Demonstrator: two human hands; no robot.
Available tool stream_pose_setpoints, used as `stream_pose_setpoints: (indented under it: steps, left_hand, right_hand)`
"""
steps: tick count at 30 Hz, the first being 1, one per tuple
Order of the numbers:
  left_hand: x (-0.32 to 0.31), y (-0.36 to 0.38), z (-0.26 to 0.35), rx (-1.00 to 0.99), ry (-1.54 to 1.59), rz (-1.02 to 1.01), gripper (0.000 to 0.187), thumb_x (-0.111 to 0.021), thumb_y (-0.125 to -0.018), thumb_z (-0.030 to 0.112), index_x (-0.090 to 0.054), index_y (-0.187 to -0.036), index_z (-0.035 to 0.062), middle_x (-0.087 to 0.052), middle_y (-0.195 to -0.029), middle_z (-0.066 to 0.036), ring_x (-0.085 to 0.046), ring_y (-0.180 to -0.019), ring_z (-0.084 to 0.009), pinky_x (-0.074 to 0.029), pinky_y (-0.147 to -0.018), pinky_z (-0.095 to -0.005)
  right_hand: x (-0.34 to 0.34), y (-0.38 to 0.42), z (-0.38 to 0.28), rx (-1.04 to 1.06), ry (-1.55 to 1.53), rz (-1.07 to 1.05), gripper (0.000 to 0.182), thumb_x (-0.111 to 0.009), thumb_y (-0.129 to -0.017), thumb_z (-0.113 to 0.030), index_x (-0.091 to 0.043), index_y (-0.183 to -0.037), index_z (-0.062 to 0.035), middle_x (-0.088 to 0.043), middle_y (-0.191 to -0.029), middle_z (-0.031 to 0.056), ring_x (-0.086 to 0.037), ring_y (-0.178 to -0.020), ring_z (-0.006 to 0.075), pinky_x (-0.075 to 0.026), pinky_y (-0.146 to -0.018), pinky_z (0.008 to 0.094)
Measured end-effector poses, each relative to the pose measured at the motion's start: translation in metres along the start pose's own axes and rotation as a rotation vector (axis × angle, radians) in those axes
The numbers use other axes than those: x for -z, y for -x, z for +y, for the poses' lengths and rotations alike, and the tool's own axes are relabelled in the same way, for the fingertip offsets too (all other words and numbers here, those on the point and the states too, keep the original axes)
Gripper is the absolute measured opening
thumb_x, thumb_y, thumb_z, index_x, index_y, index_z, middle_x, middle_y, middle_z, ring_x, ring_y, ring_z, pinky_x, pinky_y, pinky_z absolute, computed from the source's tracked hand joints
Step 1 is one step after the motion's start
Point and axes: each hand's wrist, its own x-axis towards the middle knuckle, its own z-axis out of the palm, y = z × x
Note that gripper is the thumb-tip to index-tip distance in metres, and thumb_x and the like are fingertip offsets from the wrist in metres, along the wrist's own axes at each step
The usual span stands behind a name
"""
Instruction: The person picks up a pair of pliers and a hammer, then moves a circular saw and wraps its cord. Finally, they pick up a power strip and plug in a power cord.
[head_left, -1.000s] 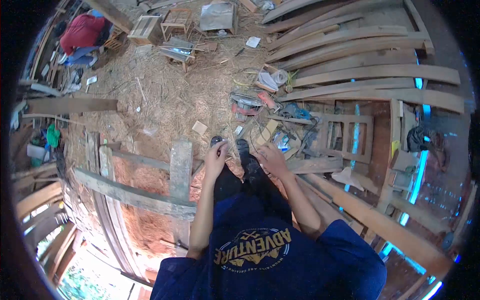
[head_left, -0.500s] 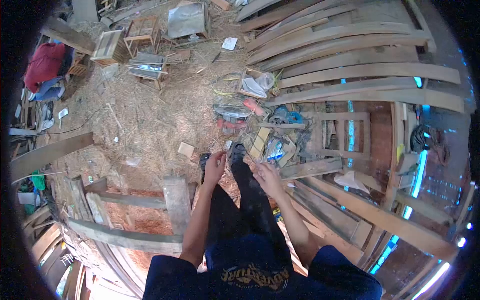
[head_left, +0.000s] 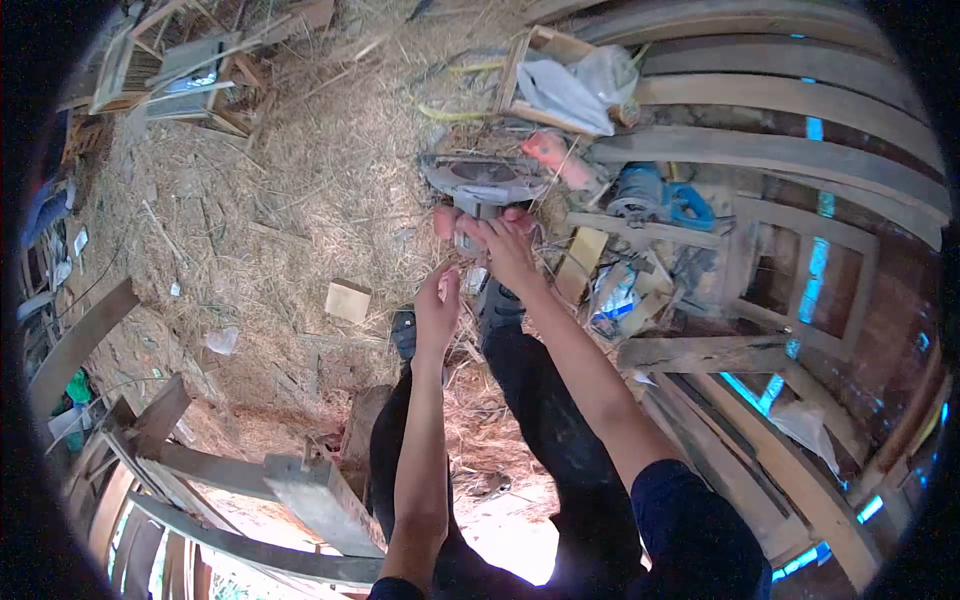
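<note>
On the floor [head_left: 270, 190] at twelve o'clock, a likely heavy, rigid power tool [head_left: 487, 188] is sitting, best held by its knobs [head_left: 445, 222]; my right hand [head_left: 504, 252] is touching it, grip unclear, my left hand [head_left: 436, 308] hovering half-open at its seven.

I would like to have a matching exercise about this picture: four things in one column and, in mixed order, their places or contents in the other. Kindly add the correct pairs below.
Column 1
1. The person's right hand
2. The person's left hand
3. Small, square, tan wooden block
4. Open wooden box

Column 2
A. Seen between the two dark shoes
B. Contains pale, crumpled sheets
C. At the red-and-grey machine
D. On straw-like litter, left of both shoes

Pairs: 1-C, 2-A, 3-D, 4-B
</note>
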Motion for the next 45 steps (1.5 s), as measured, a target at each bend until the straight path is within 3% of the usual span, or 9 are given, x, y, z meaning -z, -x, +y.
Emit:
stream_pose_setpoints:
  steps: [5, 9, 11, 20, 23, 30, 33, 40, 45]
  left_hand:
    - [-0.025, -0.036, -0.016, -0.019, -0.007, 0.052, 0.038, -0.060, -0.104, 0.030, -0.065, -0.130, 0.0013, -0.071, -0.100, -0.005, -0.062, -0.086, -0.0078, -0.050, -0.073, -0.0236]
    - [-0.012, -0.023, 0.003, 0.151, -0.018, -0.022, 0.034, -0.058, -0.104, 0.022, -0.064, -0.126, -0.0026, -0.072, -0.108, -0.019, -0.070, -0.099, -0.0225, -0.053, -0.088, -0.0356]
    - [-0.001, -0.008, 0.021, 0.033, -0.066, 0.022, 0.034, -0.058, -0.104, 0.022, -0.065, -0.126, -0.0030, -0.072, -0.109, -0.020, -0.070, -0.099, -0.0241, -0.052, -0.089, -0.0359]
    - [0.047, 0.059, 0.060, -0.017, -0.046, 0.000, 0.032, -0.060, -0.102, 0.020, -0.066, -0.125, -0.0018, -0.070, -0.114, -0.021, -0.069, -0.105, -0.0277, -0.051, -0.092, -0.0354]
    - [0.048, 0.071, 0.080, -0.025, -0.113, -0.014, 0.030, -0.061, -0.102, 0.019, -0.066, -0.124, -0.0009, -0.070, -0.115, -0.021, -0.068, -0.108, -0.0292, -0.050, -0.093, -0.0361]
    - [0.047, 0.095, 0.119, -0.085, 0.005, -0.112, 0.033, -0.060, -0.101, 0.018, -0.063, -0.128, -0.0011, -0.068, -0.116, -0.021, -0.066, -0.108, -0.0317, -0.050, -0.094, -0.0382]
    - [0.056, 0.115, 0.176, -0.198, 0.030, -0.095, 0.032, -0.059, -0.102, 0.017, -0.061, -0.129, -0.0010, -0.067, -0.117, -0.018, -0.065, -0.109, -0.0279, -0.049, -0.095, -0.0369]
    - [0.088, 0.177, 0.313, -0.241, 0.159, -0.164, 0.034, -0.054, -0.106, 0.019, -0.060, -0.131, -0.0035, -0.067, -0.121, -0.016, -0.063, -0.113, -0.0209, -0.049, -0.097, -0.0340]
    - [0.116, 0.239, 0.429, -0.420, 0.053, -0.235, 0.033, -0.049, -0.108, 0.020, -0.062, -0.128, -0.0024, -0.069, -0.115, -0.017, -0.066, -0.107, -0.0211, -0.051, -0.094, -0.0346]
  right_hand:
    - [-0.069, -0.026, 0.057, 0.061, 0.107, 0.091, 0.037, -0.074, -0.075, -0.009, -0.062, -0.109, -0.0030, -0.068, -0.104, 0.0169, -0.063, -0.102, 0.0383, -0.048, -0.092, 0.0470]
    - [-0.023, -0.030, 0.038, -0.007, -0.029, -0.062, 0.022, -0.068, -0.077, -0.009, -0.067, -0.098, -0.0019, -0.070, -0.097, 0.0192, -0.065, -0.100, 0.0398, -0.049, -0.090, 0.0493]
    - [-0.011, -0.032, 0.033, -0.019, -0.112, -0.055, 0.019, -0.068, -0.075, -0.005, -0.068, -0.093, -0.0035, -0.070, -0.095, 0.0206, -0.065, -0.096, 0.0409, -0.048, -0.086, 0.0488]
    - [0.062, 0.047, -0.002, 0.063, -0.080, 0.089, 0.031, -0.071, -0.070, -0.001, -0.067, -0.101, -0.0047, -0.069, -0.107, 0.0174, -0.061, -0.112, 0.0361, -0.045, -0.097, 0.0502]
    - [0.084, 0.045, -0.041, 0.044, 0.002, -0.058, 0.025, -0.071, -0.071, -0.004, -0.067, -0.097, -0.0035, -0.069, -0.099, 0.0180, -0.063, -0.104, 0.0366, -0.046, -0.093, 0.0494]
    - [0.150, 0.103, -0.115, -0.094, -0.145, 0.156, 0.017, -0.068, -0.082, -0.016, -0.066, -0.084, 0.0003, -0.068, -0.086, 0.0237, -0.065, -0.085, 0.0455, -0.051, -0.074, 0.0530]
    - [0.212, 0.120, -0.173, -0.353, -0.371, 0.127, 0.021, -0.070, -0.080, -0.017, -0.063, -0.084, 0.0023, -0.068, -0.083, 0.0240, -0.065, -0.081, 0.0465, -0.052, -0.069, 0.0486]
    - [0.310, 0.176, -0.246, -0.351, -0.619, 0.369, 0.033, -0.081, -0.077, -0.023, -0.068, -0.096, 0.0016, -0.070, -0.082, 0.0195, -0.071, -0.075, 0.0285, -0.053, -0.068, 0.0409]
    - [0.422, 0.220, -0.323, -0.327, -0.716, 0.457, 0.046, -0.065, -0.095, -0.042, -0.070, -0.095, 0.0032, -0.067, -0.073, 0.0148, -0.065, -0.070, 0.0196, -0.049, -0.065, 0.0380]
